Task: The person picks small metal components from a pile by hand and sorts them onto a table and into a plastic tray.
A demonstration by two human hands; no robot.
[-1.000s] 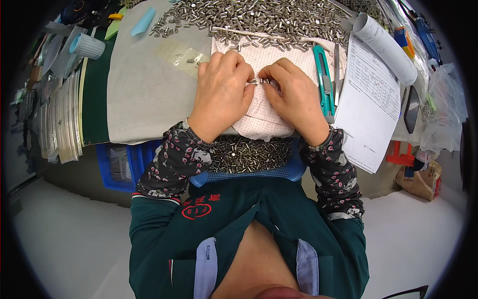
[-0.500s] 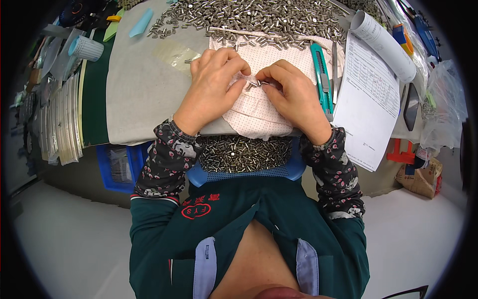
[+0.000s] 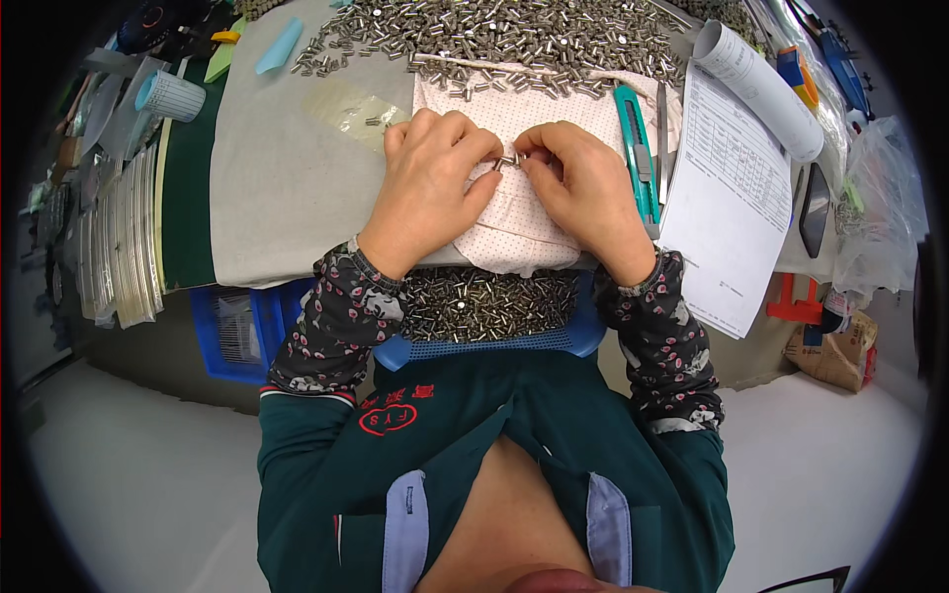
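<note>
Small shiny metal pins point(image 3: 508, 161) sit between my fingertips, above a pale dotted cloth point(image 3: 514, 227). My left hand point(image 3: 435, 183) is closed in a pinch on a metal pin at its thumb and forefinger. Facing it, my right hand point(image 3: 583, 188) pinches another pin, partly hidden by the fingers. A large heap of similar metal pins point(image 3: 524, 40) spreads over the back of the table. Below the table edge, a blue basket point(image 3: 484, 350) holds many more. By my left knuckles, a clear plastic bag point(image 3: 346, 111) lies with a pin or two on it.
Right of the cloth lie a green utility knife point(image 3: 638, 158) and metal tweezers point(image 3: 663, 143). Printed sheets point(image 3: 736, 198) and a paper roll point(image 3: 761, 94) are farther right. A paper cup point(image 3: 170, 96) stands at left, with a blue crate point(image 3: 229, 336) under the table.
My left hand has shifted slightly right and down, its fingertips closer to my right hand's. The pins that showed below the right fingertips are now up between both hands' fingertips.
</note>
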